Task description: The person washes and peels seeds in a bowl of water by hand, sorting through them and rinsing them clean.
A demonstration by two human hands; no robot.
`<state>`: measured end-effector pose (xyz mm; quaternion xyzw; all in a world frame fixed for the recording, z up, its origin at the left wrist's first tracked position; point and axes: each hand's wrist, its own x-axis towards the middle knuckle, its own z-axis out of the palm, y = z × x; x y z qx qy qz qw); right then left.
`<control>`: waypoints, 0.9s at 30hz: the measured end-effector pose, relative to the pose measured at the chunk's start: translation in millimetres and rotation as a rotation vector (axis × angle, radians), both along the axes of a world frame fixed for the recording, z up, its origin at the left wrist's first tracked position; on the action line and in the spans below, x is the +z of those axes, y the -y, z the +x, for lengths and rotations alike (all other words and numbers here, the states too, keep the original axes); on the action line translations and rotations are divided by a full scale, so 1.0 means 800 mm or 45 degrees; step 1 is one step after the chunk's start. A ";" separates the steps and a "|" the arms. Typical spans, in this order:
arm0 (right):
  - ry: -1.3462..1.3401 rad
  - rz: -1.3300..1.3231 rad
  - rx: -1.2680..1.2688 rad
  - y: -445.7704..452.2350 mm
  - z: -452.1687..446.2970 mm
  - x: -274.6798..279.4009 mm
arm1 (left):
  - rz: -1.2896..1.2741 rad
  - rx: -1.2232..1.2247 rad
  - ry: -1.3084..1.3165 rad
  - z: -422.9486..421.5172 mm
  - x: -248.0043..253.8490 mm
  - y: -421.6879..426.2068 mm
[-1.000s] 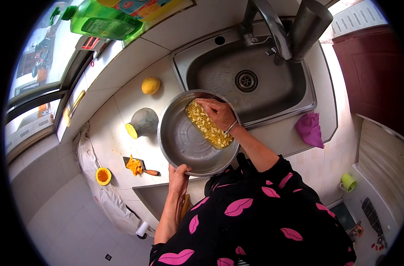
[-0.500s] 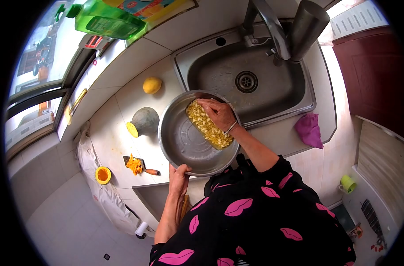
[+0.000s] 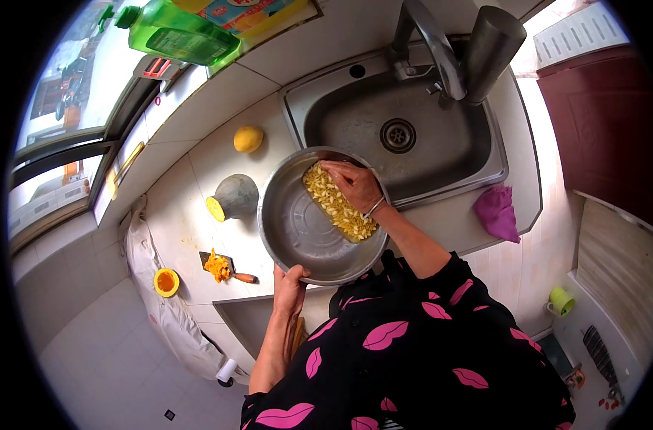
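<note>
Steel basin (image 3: 290, 222) overlaps the sink (image 3: 455, 140) corner on my feed, its rim gripped by the left hand (image 3: 290, 288). The right hand (image 3: 355, 186) lies over pumpkin seeds (image 3: 331, 206) inside — whether it clutches any, I cannot tell.

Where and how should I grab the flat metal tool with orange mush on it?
Probably by its brown wooden handle, coming from the picture's lower right: the slim handle sticks out that way, bare, while orange mush covers much of the flat grey metal blade.
</note>
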<state>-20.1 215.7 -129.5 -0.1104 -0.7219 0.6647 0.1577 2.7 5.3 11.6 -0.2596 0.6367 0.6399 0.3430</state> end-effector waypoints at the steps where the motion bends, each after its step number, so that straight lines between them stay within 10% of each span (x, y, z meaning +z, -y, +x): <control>1: 0.001 -0.007 0.003 0.000 0.000 0.001 | 0.002 -0.007 -0.004 0.000 -0.002 0.001; 27: 0.003 -0.072 0.016 -0.001 0.001 0.000 | -0.010 0.026 0.013 0.010 -0.002 0.003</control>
